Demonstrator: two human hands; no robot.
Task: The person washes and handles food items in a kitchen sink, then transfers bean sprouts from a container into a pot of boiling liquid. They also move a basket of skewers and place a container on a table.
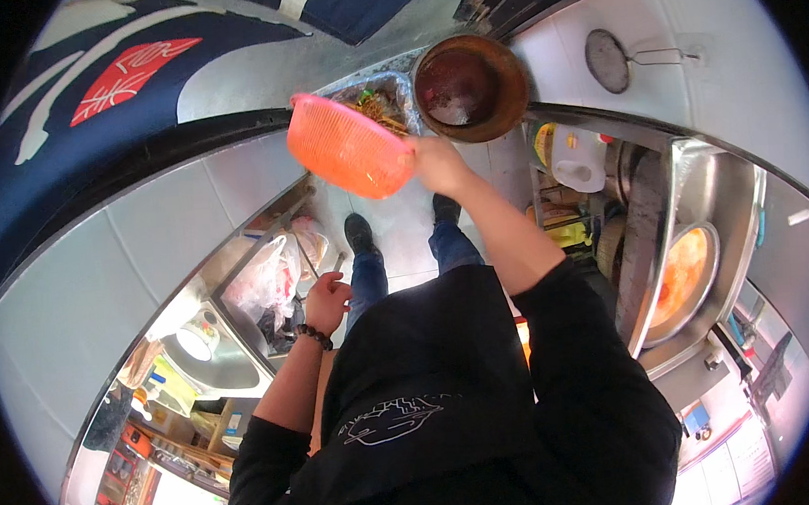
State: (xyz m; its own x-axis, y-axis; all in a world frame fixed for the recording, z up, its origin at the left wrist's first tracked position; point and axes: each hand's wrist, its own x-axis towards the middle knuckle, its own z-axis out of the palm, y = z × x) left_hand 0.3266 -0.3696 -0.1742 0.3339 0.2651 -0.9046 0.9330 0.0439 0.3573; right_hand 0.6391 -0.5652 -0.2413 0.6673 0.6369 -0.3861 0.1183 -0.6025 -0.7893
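My right hand grips the rim of a pink-orange plastic colander at its right end. The colander is tilted, its rim towards a plastic-lined bin just beyond it. Food scraps with brown and green bits lie in the bin, partly hidden by the colander. I cannot see what is inside the colander. Beside the bin stands a round brown-rimmed pot with dark liquid in it. My left hand hangs low at my side, fingers loosely curled and apart, with nothing in it.
At right, a steel sink holds a metal bowl with orange contents. A mesh skimmer hangs on the wall. Plastic jugs sit on a low shelf. Plastic bags and another sink are at left.
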